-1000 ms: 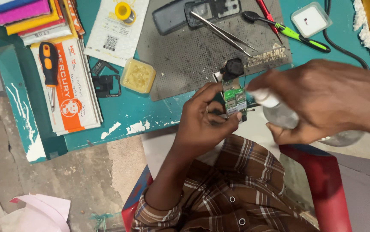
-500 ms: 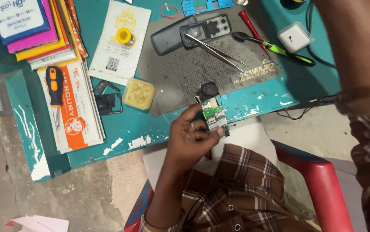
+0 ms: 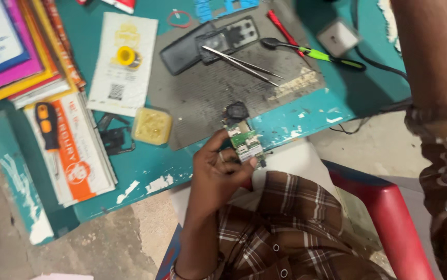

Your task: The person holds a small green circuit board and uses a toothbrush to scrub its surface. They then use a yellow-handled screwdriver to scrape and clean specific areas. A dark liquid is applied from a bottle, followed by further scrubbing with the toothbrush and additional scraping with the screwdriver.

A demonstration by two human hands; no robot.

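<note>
- Left hand [image 3: 221, 166] pinched a small green circuit board with a black round part on top [image 3: 242, 136], just over the near edge of the teal worktable [image 3: 140, 166].
- Right hand out of frame; only the forearm [image 3: 436, 57] showed, grip impossible to tell.
- Steel tweezers [image 3: 241, 65] lay on the grey work mat [image 3: 223, 98], well apart.

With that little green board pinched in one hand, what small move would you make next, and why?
Probably bring the right arm back down toward the tweezers. The left hand holds the circuit board alone at the bench edge, and the tweezers lie free on the grey mat.
</note>
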